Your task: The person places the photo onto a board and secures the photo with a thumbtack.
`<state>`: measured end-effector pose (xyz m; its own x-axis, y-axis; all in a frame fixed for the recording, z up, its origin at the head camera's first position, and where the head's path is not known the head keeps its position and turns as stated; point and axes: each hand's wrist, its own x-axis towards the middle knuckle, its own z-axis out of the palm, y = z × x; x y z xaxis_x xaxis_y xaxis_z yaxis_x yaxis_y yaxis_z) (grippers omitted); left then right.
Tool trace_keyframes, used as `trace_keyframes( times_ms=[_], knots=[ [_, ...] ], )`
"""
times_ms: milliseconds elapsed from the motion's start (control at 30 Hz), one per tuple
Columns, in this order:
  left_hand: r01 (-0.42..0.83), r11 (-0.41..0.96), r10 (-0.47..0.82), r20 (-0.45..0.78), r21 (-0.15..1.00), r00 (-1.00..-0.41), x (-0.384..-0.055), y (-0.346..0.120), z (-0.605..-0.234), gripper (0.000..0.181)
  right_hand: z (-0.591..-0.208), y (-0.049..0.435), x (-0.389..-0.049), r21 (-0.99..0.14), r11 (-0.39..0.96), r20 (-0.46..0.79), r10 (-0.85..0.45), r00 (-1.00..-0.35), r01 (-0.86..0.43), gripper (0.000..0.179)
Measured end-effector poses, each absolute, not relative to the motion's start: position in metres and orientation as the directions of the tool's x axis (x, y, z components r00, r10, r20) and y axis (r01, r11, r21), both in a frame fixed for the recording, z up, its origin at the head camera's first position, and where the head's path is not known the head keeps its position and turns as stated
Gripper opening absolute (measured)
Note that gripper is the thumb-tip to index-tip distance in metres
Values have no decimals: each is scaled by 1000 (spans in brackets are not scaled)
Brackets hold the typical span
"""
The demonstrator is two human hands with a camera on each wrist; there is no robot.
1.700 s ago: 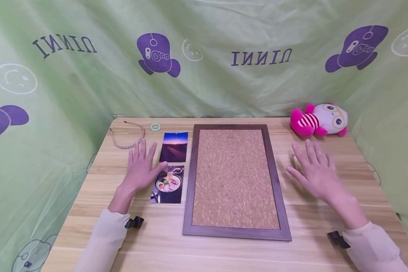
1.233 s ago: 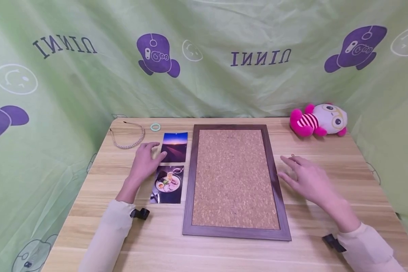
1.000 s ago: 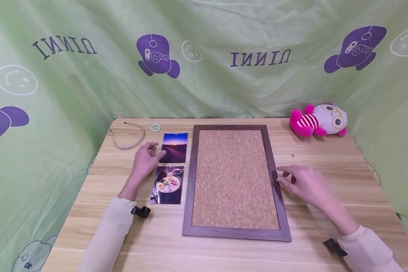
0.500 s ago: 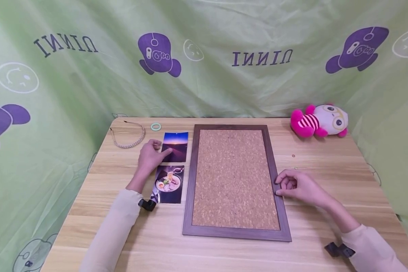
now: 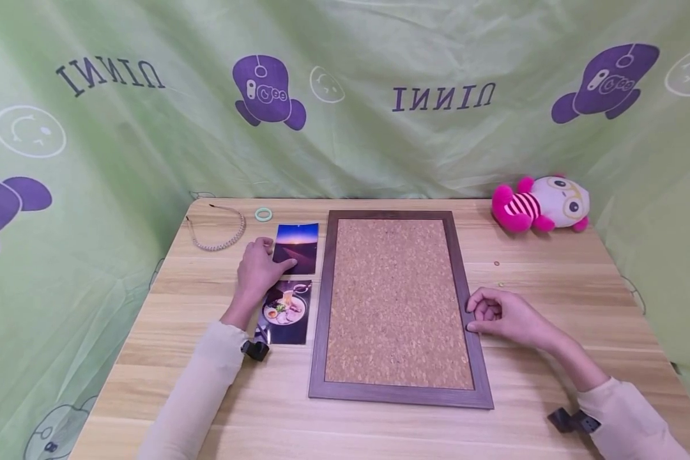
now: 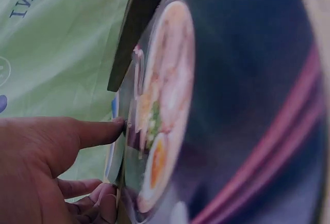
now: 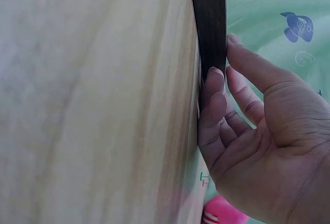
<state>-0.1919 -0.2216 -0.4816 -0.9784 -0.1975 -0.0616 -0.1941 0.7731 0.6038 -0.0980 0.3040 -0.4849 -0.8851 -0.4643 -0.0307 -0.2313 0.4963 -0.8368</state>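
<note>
On the wooden table in the head view, a glossy sunset photo (image 5: 298,241) lies flat above a ramen photo (image 5: 286,313). My left hand (image 5: 257,268) is at the sunset photo, its thumb stretched over the lower part and its fingers bent along the left edge. In the left wrist view the ramen photo fills the foreground, the left hand (image 6: 46,167) beyond it. My right hand (image 5: 503,313) holds the right edge of a dark-framed cork board (image 5: 399,300) with thumb and bent fingers. Up close in the right wrist view, the right hand (image 7: 273,126) meets the dark frame (image 7: 211,22).
A beaded headband (image 5: 221,246) and a mint ring (image 5: 263,214) lie at the back left. A pink plush toy (image 5: 537,204) is at the back right. Two tiny items, a brownish one (image 5: 497,263) and a yellow-green one (image 5: 501,285), lie right of the board. Green curtains enclose the table.
My left hand has come down to the sunset photo, its thumb sliding over it. The right hand has moved in from the spread pose to the board's right edge. Both photos stay put.
</note>
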Motion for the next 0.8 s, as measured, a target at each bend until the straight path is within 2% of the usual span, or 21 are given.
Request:
trace_keyframes(
  times_ms=[267, 633, 800],
  knots=[
    [-170, 771, -193, -29, 613, -981, -194, -223, -484, 76, -485, 304, -97, -838, 498, -37, -459, -888, -223, 29],
    [-142, 684, -223, 19, 716, -975, -195, -225, -488, 44, -484, 303, -96, -829, 513, -40, -452, -891, -223, 29],
    [-157, 621, -258, 11, 768, -966, -197, -226, -489, 39, -483, 303, -95, -814, 531, -33, -446, -894, -235, 29]
  ],
)
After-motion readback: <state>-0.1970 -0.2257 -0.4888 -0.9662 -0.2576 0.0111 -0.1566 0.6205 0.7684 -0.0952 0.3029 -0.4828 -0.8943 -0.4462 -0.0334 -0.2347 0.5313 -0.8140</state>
